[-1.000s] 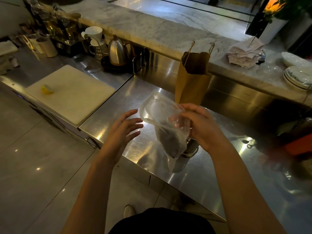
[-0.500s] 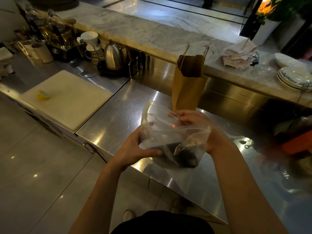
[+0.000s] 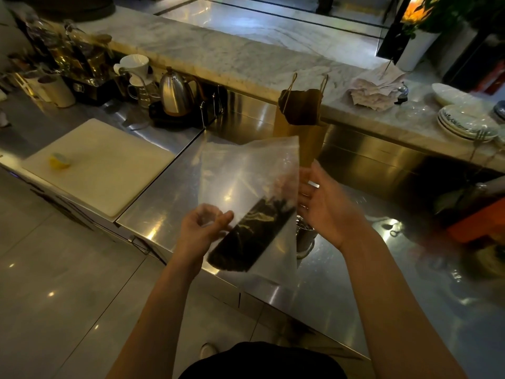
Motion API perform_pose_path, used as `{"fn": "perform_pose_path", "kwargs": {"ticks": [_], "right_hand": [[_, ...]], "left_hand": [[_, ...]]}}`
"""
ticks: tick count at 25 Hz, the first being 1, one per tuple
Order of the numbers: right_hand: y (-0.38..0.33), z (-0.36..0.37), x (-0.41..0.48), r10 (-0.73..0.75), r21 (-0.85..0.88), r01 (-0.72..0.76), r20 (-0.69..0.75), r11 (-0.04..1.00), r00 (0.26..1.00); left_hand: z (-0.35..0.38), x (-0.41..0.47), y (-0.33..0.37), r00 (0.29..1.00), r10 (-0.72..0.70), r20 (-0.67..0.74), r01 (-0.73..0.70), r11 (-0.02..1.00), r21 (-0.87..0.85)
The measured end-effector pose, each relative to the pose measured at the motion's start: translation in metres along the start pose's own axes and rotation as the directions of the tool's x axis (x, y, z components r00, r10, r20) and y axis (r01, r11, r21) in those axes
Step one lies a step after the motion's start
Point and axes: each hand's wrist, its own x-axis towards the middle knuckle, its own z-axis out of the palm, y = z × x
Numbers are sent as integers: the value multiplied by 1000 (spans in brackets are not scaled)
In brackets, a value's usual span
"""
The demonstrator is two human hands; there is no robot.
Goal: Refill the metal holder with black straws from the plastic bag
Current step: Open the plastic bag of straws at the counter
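Note:
A clear plastic bag (image 3: pixel 246 176) is held up flat above the steel counter, with a dark bundle of black straws (image 3: pixel 246 236) lying slanted in its lower part. My left hand (image 3: pixel 202 228) pinches the bag's lower left edge between thumb and fingers. To the right of the bag, my right hand (image 3: pixel 325 203) is spread with straight fingers, its fingertips at the bag's right edge. The metal holder (image 3: pixel 306 236) stands on the counter just behind the bag's lower right corner, mostly hidden.
A brown paper bag (image 3: pixel 300 124) stands behind the plastic bag. A white cutting board (image 3: pixel 109 165) with a lemon piece lies at left, a kettle (image 3: pixel 175 94) and cups behind it. Stacked plates (image 3: pixel 464 121) sit on the marble ledge at right. The steel counter (image 3: pixel 355 296) edge runs below my hands.
The bag has been raised and spread flat, with the straws now slanting at its bottom. My right hand let go of the bag's top and opened beside it; the left shifted to the lower edge.

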Motion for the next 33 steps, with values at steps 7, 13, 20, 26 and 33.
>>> {"fn": "perform_pose_path", "kwargs": {"ticks": [7, 13, 20, 26, 33], "right_hand": [[22, 17, -4, -86, -515, 46, -56, 856, 995], [14, 57, -10, -269, -672, 228, 44, 705, 962], [7, 103, -23, -301, -782, 286, 132, 554, 944], [19, 116, -28, -216, -770, 209, 95, 602, 972], [30, 127, -35, -121, -718, 153, 96, 679, 988]], "left_hand": [[-15, 6, -4, 983, -147, -107, 119, 966, -232], [-21, 2, -16, 977, -215, 10, 201, 895, -398], [-28, -5, -20, 963, -258, 77, 260, 818, -513], [-52, -7, -29, 961, -210, 180, 277, 740, -612], [-65, -20, -31, 940, -210, 269, 340, 638, -691]]}}
